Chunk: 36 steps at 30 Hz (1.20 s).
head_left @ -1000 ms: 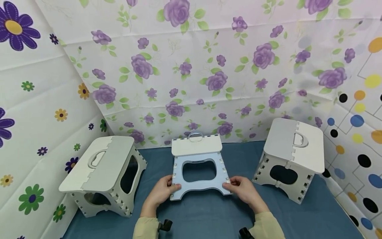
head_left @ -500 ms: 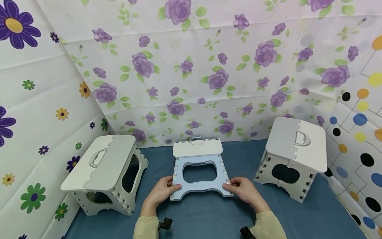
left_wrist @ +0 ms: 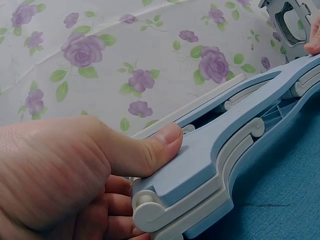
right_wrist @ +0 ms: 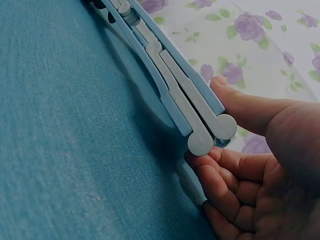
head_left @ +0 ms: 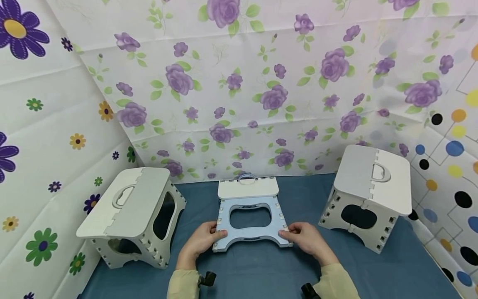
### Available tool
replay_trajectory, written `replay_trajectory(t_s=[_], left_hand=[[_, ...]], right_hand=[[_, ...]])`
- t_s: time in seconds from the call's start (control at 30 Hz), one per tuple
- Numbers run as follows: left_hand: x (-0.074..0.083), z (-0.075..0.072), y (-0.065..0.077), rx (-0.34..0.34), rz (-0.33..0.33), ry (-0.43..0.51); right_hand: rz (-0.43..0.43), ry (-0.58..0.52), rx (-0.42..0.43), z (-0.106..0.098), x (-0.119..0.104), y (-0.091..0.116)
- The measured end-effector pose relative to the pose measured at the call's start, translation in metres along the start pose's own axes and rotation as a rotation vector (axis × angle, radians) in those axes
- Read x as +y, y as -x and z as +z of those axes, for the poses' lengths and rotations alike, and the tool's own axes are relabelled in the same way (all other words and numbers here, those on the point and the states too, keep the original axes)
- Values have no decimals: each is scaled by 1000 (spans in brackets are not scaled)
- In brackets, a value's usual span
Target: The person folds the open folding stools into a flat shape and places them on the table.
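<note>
l. thumb (left_wrist: pixel 167 137) flat on upper face of blue/white folding stool (head_left: pixel 249 232), fingers curled under its side edge: l. hand (head_left: pixel 199 241) grasping it at near l. corner. r. hand (head_left: pixel 306 238) likewise at near r. corner, r. thumb (right_wrist: pixel 225 95) atop, fingers below, partly curled.

stool folded flat, centre of tbl, betw. both hands. near edge held just off cloth, shadow beneath; far end contact w/ cloth can't tell. white seat strip w/ carry loop (head_left: pixel 247 177) at far end, nr back wall.

surface: blue cloth (head_left: pixel 254 274), fine weave in wrist views, runs to foot of walls. two other stools, pale grey/white, unfolded & upright: l. stool (head_left: pixel 145 199) and r. stool (head_left: pixel 351 178), each well apart from folded one, handles up top.

room: fabric walls on 3 sides. back wall (head_left: pixel 246 108) purple roses, green lvs, horiz. creases; l. wall (head_left: pixel 48 137) multicol. flowers; r. wall (head_left: pixel 444 174) coloured dots + thin lines.

pose: forearms in fr. near side, approx. mirrored, hands angled inward, thumbs pointing at each other. sleeves (head_left: pixel 183 284) pale yellow, black device (head_left: pixel 207 280) at each cuff.
</note>
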<state>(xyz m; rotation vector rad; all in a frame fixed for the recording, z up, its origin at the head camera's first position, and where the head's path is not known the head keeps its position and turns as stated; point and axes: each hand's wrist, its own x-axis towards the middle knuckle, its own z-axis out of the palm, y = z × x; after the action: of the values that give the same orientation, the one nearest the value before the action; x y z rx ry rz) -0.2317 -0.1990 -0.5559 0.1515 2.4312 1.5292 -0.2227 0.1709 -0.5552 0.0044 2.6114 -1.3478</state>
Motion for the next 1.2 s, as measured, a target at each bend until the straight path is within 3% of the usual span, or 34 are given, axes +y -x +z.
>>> replay_trajectory(t_s=[0.7, 1.2], left_hand=[[2, 0, 0, 36, -60, -11], [-3, -5, 2, 77, -42, -36]], right_hand=[[-20, 49, 2, -2, -1, 1], [-27, 43, -33, -3, 1, 2]])
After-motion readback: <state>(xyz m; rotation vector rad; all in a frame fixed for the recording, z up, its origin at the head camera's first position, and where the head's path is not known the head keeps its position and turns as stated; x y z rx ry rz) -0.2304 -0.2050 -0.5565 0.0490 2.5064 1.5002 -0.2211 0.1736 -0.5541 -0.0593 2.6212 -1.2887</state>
